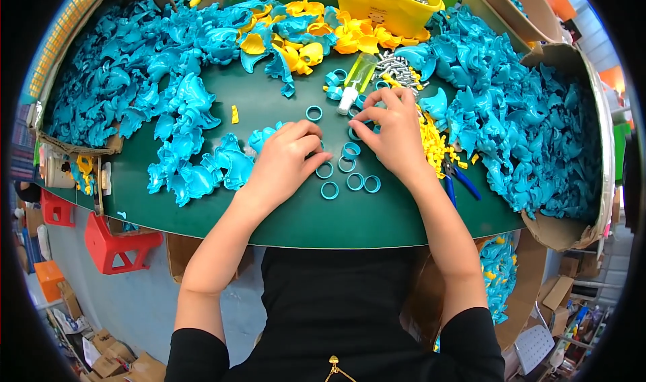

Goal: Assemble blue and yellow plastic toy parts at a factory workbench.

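Note:
Several small teal plastic rings lie loose in the middle of the green table, among them one ring standing apart. My left hand is closed with curled fingers beside these rings; whatever it holds is hidden. Against its outer side shows a teal moulded shell, and I cannot tell if it is gripped. My right hand pinches at a teal ring with thumb and fingertips, partly covering it. Just beyond those fingers lies a spray bottle with yellow-green liquid and a white cap.
Teal shells heap at the left and right, spilling from cardboard boxes. Yellow shells and a yellow bin of metal screws line the back. Small yellow pieces and blue-handled pliers lie right of my right hand.

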Demonstrator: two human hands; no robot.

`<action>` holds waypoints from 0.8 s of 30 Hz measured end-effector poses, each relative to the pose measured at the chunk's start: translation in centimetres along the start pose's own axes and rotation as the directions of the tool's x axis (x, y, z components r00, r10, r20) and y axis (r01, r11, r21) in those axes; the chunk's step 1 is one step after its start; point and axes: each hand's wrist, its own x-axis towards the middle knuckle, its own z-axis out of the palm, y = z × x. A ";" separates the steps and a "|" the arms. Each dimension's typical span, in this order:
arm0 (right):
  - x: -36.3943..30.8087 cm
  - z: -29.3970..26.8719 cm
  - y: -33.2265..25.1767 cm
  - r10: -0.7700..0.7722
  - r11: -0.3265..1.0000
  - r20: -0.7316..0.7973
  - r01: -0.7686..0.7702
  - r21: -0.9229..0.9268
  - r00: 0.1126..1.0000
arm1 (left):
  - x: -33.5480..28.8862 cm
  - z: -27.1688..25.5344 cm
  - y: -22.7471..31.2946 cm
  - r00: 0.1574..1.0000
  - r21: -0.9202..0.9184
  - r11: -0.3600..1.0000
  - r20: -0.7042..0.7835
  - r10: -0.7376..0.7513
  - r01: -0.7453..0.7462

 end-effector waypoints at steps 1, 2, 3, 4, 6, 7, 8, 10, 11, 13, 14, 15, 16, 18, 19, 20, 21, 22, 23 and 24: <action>0.0 -0.2 0.1 0.003 1.000 -0.001 -0.003 -0.001 1.000 | 0.1 -0.1 -0.1 1.000 -0.001 1.000 0.002 0.002 -0.002; 0.0 -0.6 0.3 0.027 1.000 -0.041 -0.026 0.017 0.999 | 0.2 -0.4 -0.2 1.000 0.024 1.000 -0.021 0.017 -0.017; 0.0 -1.1 0.4 0.050 0.998 -0.079 -0.047 0.037 0.996 | 0.3 -0.7 -0.1 0.999 0.049 0.998 -0.045 0.030 -0.028; -0.1 -2.1 0.3 0.085 0.996 -0.053 -0.083 0.033 0.995 | 0.4 -1.2 0.1 0.999 0.052 0.998 -0.048 0.023 -0.021; -1.3 -4.2 -0.8 0.125 0.986 0.101 -0.135 0.095 0.987 | 1.3 -2.2 0.4 0.998 0.187 0.982 -0.053 -0.015 0.025; -2.0 -4.3 -1.2 0.078 0.988 0.172 -0.100 0.120 0.982 | 1.8 -2.3 0.2 1.000 0.227 0.974 -0.019 -0.022 0.026; -2.6 -4.2 -1.5 0.030 0.987 0.242 -0.067 0.147 0.970 | 2.0 -2.1 -0.1 1.000 0.228 0.973 -0.025 -0.019 0.024; -3.8 -2.7 -2.0 0.012 0.985 0.206 -0.047 0.166 0.979 | 2.4 -1.3 -0.9 0.999 0.285 0.958 0.030 -0.036 0.026; -4.0 -2.0 -1.8 -0.002 0.990 0.165 -0.022 0.143 0.986 | 2.6 -1.0 -1.2 0.999 0.285 0.958 0.025 -0.030 0.021; -4.2 -1.8 -1.7 -0.020 0.993 0.131 0.004 0.121 0.991 | 2.8 -0.8 -1.8 0.992 0.265 0.963 0.092 -0.081 0.054; -4.4 -2.3 -1.7 -0.019 0.999 0.095 0.017 0.030 0.995 | 2.9 -0.8 -1.9 0.993 0.264 0.963 0.089 -0.082 0.056; -4.7 -2.5 -1.8 -0.017 0.998 0.060 0.021 -0.063 0.998 | 3.1 -0.8 -1.7 0.985 0.223 0.969 0.111 -0.132 0.105; -4.9 -2.6 -1.8 -0.015 0.998 0.062 0.019 -0.067 0.998 | 3.2 -0.9 -1.5 0.974 0.183 0.971 0.136 -0.181 0.155; -5.0 -2.7 -1.8 -0.067 0.990 0.111 0.079 -0.114 0.992 | 3.0 -0.7 -1.2 0.986 0.072 0.985 0.039 -0.160 0.157; -5.0 -2.8 -1.6 -0.066 0.989 0.110 0.080 -0.123 0.992 | 3.0 -0.5 -1.0 0.987 -0.035 0.988 -0.060 -0.151 0.149; -5.1 -2.8 -1.3 -0.018 0.997 0.062 0.023 -0.072 0.998 | 2.6 -0.4 -0.9 0.987 -0.040 0.989 -0.064 -0.145 0.143; -5.0 -2.8 -0.9 0.028 0.999 0.012 -0.027 -0.018 1.000 | 2.2 -0.6 -0.8 0.985 -0.095 0.980 -0.002 -0.175 0.174; -4.8 -2.9 -0.6 0.076 0.996 -0.036 -0.074 0.040 0.996 | 2.2 -0.8 -0.9 0.978 -0.146 0.967 0.063 -0.200 0.208; -4.4 -3.2 0.0 0.170 0.985 -0.047 -0.170 0.015 0.984 | 2.6 -0.9 -0.8 0.970 -0.142 0.962 0.096 -0.222 0.234; -4.0 -3.4 0.2 0.190 0.982 -0.044 -0.190 0.001 0.981 | 2.5 -0.9 -0.9 0.970 -0.142 0.962 0.098 -0.222 0.235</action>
